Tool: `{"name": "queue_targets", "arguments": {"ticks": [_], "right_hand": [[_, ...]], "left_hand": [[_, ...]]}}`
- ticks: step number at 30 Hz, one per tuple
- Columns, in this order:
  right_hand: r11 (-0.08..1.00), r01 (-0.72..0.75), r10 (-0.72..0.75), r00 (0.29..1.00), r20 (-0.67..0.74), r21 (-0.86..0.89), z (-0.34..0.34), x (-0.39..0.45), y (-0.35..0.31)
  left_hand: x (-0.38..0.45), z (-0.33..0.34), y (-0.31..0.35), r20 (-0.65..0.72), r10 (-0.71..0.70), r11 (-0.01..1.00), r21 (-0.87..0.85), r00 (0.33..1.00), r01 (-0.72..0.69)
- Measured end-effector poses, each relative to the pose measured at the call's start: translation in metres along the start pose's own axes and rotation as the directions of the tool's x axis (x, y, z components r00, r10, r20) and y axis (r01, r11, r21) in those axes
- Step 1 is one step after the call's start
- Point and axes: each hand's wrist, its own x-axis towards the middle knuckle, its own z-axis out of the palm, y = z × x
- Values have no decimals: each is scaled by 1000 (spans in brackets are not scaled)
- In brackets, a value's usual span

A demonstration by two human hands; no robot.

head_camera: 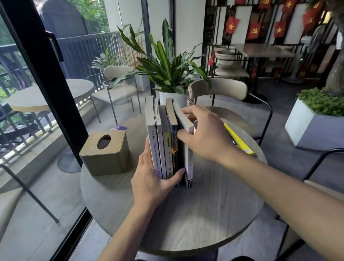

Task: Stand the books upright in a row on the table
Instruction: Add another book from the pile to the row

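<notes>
Several books stand upright in a row (164, 143) in the middle of the round grey table (194, 217), spines toward me. My left hand (152, 179) presses flat against the leftmost white book, its thumb wrapped around the bottom of the spines. A pale book with a white spine (189, 164) is the rightmost one, a narrow gap apart from the row. My right hand (205, 134) grips its top edge, fingers over the far side and thumb at the spine. A yellow book (238, 139) lies flat at the table's right edge, partly hidden behind my right hand.
A tan tissue box (105, 154) sits on the left of the table. A potted plant in a white pot (168, 73) stands just behind the books. A beige chair (221, 89) faces me across the table. A glass door frame (45, 78) runs along the left.
</notes>
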Motion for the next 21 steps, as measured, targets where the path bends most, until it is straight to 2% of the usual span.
{"name": "queue_targets", "arguments": {"ticks": [5,8,10,15,18,20,21], "right_hand": [[992,-39,16,983,181,122,-6,1,3],[970,-84,-6,929,369,229,-7,1,11],[938,-134,-21,897,441,320,-3,1,18],[822,-251,-26,880,475,510,10,2,36],[710,-366,-50,826,561,602,8,4,53],[620,-455,5,817,577,640,6,7,62],[623,-479,80,826,558,619,7,10,68]], "left_hand": [[0,-1,-2,26,-14,1000,-8,1000,14],[1,-1,0,-3,-6,999,-33,1000,6],[2,0,3,-34,-20,1000,-6,999,20],[-2,6,12,-88,-44,999,-7,995,44],[-5,12,14,-125,-65,998,-15,990,63],[-6,15,13,-139,-66,998,-5,988,66],[-6,16,12,-142,-60,998,0,988,61]]}}
